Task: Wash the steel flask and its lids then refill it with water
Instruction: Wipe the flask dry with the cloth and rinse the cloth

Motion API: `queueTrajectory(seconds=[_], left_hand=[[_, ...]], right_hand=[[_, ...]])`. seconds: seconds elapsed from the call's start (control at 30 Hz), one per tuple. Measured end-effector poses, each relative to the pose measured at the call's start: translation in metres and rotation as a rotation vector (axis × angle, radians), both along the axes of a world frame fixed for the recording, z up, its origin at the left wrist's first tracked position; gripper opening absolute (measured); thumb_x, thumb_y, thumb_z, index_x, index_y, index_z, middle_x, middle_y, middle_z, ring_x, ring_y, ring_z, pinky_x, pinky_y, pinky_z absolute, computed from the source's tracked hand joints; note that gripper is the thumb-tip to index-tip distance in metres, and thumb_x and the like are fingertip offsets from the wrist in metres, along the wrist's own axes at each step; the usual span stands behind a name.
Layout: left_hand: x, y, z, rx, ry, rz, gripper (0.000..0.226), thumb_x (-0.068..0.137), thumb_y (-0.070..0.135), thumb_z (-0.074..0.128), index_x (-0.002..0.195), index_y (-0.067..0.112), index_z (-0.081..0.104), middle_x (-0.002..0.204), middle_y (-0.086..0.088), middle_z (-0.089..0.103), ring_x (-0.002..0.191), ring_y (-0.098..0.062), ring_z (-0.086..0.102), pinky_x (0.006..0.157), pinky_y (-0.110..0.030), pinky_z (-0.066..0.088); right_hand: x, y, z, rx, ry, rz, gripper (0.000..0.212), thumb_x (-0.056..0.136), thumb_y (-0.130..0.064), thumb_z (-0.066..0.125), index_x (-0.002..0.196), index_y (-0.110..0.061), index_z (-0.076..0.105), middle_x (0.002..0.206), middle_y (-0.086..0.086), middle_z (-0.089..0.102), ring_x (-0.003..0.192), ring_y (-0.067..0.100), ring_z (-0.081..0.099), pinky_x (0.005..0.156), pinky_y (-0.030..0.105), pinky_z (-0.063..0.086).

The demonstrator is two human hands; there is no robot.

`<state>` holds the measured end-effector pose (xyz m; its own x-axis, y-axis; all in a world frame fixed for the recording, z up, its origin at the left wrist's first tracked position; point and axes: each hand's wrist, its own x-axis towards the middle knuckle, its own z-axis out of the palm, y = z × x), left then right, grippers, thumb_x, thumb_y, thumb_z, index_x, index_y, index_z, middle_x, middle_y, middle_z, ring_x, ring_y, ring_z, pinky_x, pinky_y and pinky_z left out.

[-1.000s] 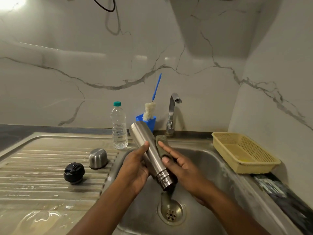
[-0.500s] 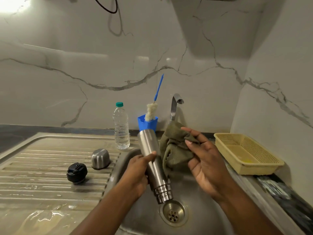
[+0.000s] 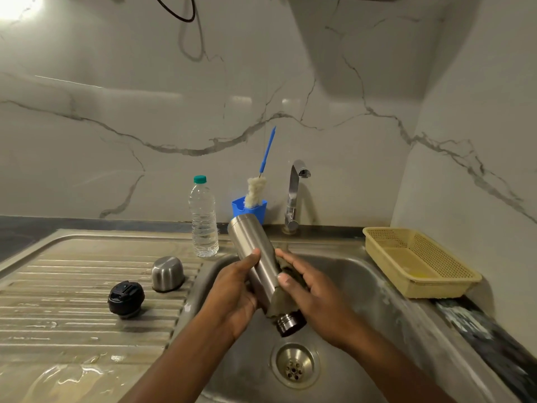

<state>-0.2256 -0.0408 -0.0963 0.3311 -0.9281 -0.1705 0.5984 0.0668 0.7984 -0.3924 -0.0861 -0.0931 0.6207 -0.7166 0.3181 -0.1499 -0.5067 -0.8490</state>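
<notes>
Over the sink (image 3: 351, 274) our left hand (image 3: 232, 295) grips the flask (image 3: 250, 239), tilted with its mouth down. Our right hand (image 3: 313, 295) clasps a cloth (image 3: 280, 305) round its lower part. Left of the sink, the steel cap (image 3: 168, 273) and the black lid (image 3: 125, 298) sit on the drainboard (image 3: 72, 286).

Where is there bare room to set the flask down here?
The ribbed drainboard left of the black lid and steel cap, and its wet front strip before them. Crowded: behind the sink, water bottle, blue cup and tap; to its right, the yellow basket.
</notes>
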Motion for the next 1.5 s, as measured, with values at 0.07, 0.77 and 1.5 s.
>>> queueTrajectory(seconds=[0.07,0.77,1.5], left_hand=[[0.003,0.001,0.002,-0.003,0.019,0.029,0.034,0.098,0.022,0.069,0.126,0.002,0.064,0.113,-0.025,0.076,0.105,-0.037,0.074,0.09,-0.053,0.06],[0.004,0.003,0.008,-0.058,0.043,0.044,0.045,0.1,0.035,0.066,0.133,0.004,0.061,0.12,-0.026,0.074,0.117,-0.041,0.071,0.104,-0.056,0.055],[-0.019,0.008,-0.007,-0.224,-0.671,-0.311,0.042,0.093,0.035,0.078,0.134,0.035,0.066,0.124,-0.004,0.074,0.116,-0.024,0.071,0.104,-0.049,0.057]], right_hand=[[-0.001,-0.001,-0.005,-0.037,0.07,0.045,0.055,0.103,-0.051,0.056,0.155,-0.049,0.038,0.157,-0.022,0.046,0.141,-0.004,0.045,0.115,0.034,0.046],[0.002,0.007,-0.004,-0.277,0.006,0.025,0.05,0.105,-0.032,0.061,0.152,-0.042,0.047,0.155,-0.026,0.047,0.146,-0.009,0.036,0.119,0.019,0.035],[-0.006,-0.044,0.016,-0.25,-0.241,-0.235,0.045,0.106,-0.038,0.054,0.151,-0.04,0.048,0.152,-0.017,0.051,0.14,0.003,0.048,0.116,0.042,0.045]])
